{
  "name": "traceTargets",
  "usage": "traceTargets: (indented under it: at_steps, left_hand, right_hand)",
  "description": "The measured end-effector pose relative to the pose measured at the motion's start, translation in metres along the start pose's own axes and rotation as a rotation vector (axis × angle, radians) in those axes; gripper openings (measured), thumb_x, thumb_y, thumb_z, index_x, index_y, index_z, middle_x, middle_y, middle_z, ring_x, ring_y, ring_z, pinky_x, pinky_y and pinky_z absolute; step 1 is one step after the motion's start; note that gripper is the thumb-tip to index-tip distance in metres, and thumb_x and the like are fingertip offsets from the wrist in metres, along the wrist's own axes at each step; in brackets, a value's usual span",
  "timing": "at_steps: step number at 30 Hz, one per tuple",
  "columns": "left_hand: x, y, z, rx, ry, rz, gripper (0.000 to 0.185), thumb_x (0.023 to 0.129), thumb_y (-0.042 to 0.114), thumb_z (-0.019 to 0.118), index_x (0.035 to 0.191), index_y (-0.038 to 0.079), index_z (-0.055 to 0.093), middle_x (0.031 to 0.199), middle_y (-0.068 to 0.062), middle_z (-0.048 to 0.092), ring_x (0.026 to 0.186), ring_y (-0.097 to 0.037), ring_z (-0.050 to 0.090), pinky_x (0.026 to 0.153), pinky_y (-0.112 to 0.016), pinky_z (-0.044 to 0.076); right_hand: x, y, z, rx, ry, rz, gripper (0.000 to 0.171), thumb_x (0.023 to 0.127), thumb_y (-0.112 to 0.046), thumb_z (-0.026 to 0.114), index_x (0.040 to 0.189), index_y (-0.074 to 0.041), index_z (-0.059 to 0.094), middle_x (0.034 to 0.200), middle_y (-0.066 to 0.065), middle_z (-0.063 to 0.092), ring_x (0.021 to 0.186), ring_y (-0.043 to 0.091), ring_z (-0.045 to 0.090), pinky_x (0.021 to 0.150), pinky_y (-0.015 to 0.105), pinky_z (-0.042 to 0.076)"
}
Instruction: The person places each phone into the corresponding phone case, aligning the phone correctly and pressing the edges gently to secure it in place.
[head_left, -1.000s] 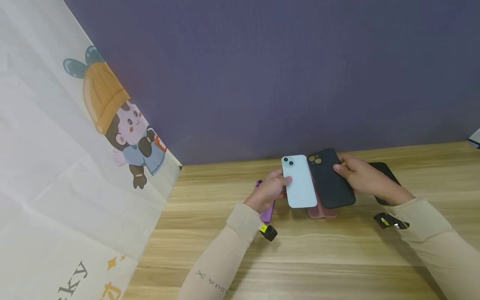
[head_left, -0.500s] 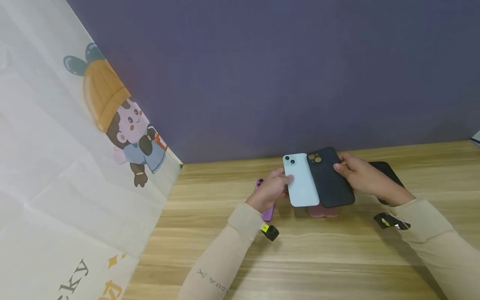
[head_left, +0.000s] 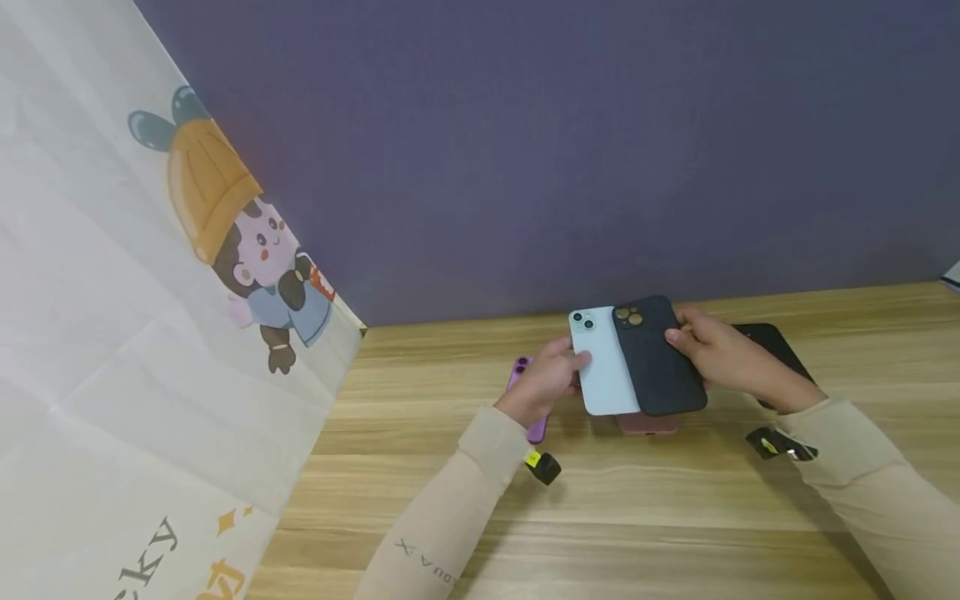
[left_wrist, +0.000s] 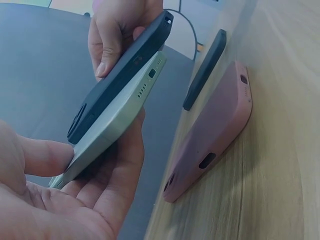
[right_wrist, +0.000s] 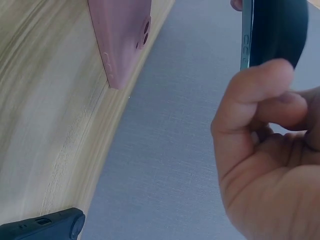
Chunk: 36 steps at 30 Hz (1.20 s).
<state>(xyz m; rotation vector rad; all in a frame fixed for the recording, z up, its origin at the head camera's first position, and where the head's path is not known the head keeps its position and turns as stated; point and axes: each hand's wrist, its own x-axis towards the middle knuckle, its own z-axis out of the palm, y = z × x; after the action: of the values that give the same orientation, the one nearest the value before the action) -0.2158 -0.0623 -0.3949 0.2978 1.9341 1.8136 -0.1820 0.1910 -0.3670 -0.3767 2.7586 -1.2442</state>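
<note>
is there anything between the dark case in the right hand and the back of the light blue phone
Nothing visible. The right hand holds the dark case partly over the back of the light blue phone, which the left hand grips. In the left wrist view the two lie against each other.

The scene is lit evenly and softly, with no harsh glare seen anywhere. In the head view, faint, diffuse shadows are cast on the wooden table (head_left: pixel 645 517) beneath the sleeves, and the picture is reasonably sharp, though straight lines are bent towards the edges by a wide lens. A slight reddish tint is seen where the white cloth (head_left: pixel 112 350) meets the purple wall (head_left: pixel 570 142). In both wrist views, nearby skin is rendered soft and out of focus, and the wood grain is smeared close to the lens.
</note>
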Motion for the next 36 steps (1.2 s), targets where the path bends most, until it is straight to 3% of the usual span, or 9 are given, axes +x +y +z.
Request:
traceTargets:
  at_steps: [12,22,31,36]
  left_hand:
    - [-0.003,-0.001,0.004,0.014,-0.005,0.006,0.038,0.108,0.013,0.046,0.143,0.002,0.051,0.124,-0.020,0.070,0.103,-0.025,0.071,0.093,-0.041,0.059]
    - [-0.003,0.001,0.009,0.002,-0.014,0.021,0.038,0.108,0.014,0.046,0.145,0.005,0.051,0.128,-0.017,0.069,0.110,-0.026,0.069,0.096,-0.045,0.058]
    - [-0.006,-0.004,0.008,0.016,-0.021,0.024,0.037,0.108,0.015,0.046,0.144,0.006,0.053,0.125,-0.018,0.070,0.103,-0.024,0.070,0.091,-0.039,0.059]
    - [-0.005,-0.006,0.009,0.001,-0.025,0.024,0.038,0.108,0.015,0.047,0.144,0.007,0.052,0.126,-0.016,0.069,0.108,-0.025,0.069,0.098,-0.046,0.056]
  right_hand:
    - [0.000,0.006,0.007,0.039,0.006,-0.019,0.039,0.113,-0.019,0.034,0.134,0.013,0.038,0.099,0.023,0.068,0.053,0.020,0.054,0.047,0.036,0.050]
    - [0.001,0.007,0.006,0.022,0.007,-0.020,0.038,0.113,-0.020,0.033,0.132,0.012,0.039,0.102,0.026,0.067,0.054,0.021,0.055,0.048,0.039,0.051]
    - [-0.002,0.008,0.013,0.010,-0.001,-0.007,0.041,0.113,-0.020,0.032,0.137,0.013,0.037,0.106,0.030,0.066,0.059,0.022,0.059,0.051,0.041,0.054]
    - [-0.001,0.009,0.015,-0.008,0.003,-0.016,0.044,0.113,-0.022,0.032,0.140,0.013,0.035,0.105,0.029,0.066,0.057,0.022,0.057,0.050,0.039,0.052]
